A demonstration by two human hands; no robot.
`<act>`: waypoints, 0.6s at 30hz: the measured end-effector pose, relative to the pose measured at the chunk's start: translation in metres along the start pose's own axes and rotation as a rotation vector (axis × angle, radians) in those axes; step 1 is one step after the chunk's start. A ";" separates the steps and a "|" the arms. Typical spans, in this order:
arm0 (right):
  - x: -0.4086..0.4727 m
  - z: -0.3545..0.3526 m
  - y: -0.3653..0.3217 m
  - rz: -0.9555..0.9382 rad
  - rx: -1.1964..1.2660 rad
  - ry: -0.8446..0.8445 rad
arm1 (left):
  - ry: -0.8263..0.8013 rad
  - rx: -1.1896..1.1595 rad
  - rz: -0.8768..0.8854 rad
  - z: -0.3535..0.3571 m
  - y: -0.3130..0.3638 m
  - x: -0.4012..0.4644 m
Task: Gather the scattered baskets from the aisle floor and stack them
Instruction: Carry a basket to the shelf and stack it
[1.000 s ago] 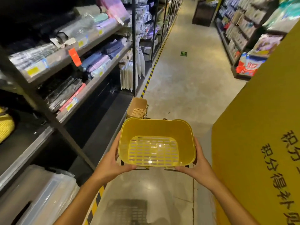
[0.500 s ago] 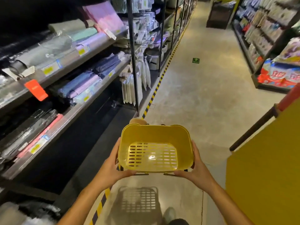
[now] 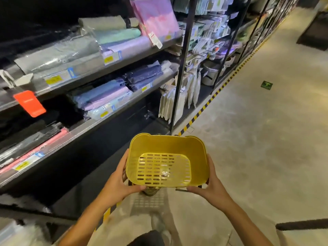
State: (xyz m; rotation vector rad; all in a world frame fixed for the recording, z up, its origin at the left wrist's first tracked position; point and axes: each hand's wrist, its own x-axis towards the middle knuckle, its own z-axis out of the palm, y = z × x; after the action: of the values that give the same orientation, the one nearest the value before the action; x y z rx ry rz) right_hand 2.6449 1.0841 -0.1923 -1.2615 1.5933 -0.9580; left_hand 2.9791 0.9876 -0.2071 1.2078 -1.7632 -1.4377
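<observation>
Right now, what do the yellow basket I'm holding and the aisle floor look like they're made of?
The yellow basket: probably moulded plastic, semi-gloss; one uniform colour, rounded corners, a slotted base with a small glare spot.
The aisle floor: likely polished concrete, matte to low sheen; mottled grey-beige and seamless, with yellow-and-black hazard tape along the shelf edge.

A basket (image 3: 166,162) is sitting between the left hand (image 3: 118,183) and the right hand (image 3: 211,185), above the aisle floor (image 3: 257,139). Shelves (image 3: 92,75) are running along the left, and a striped floor line (image 3: 209,102) is lying beside their base.
</observation>
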 end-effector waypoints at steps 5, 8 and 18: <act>0.085 -0.016 -0.003 0.037 -0.014 -0.105 | 0.044 -0.069 -0.053 -0.003 -0.013 0.061; 0.136 -0.024 -0.004 -0.018 -0.059 -0.158 | 0.105 -0.075 -0.067 -0.004 -0.016 0.090; 0.289 -0.007 0.005 0.042 -0.109 -0.565 | 0.453 -0.181 -0.275 0.015 -0.039 0.118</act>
State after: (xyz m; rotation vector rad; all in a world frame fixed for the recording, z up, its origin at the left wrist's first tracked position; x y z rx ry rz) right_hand 2.6038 0.8022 -0.2424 -1.4119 1.2266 -0.4319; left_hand 2.9258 0.8883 -0.2619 1.5728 -1.1738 -1.3029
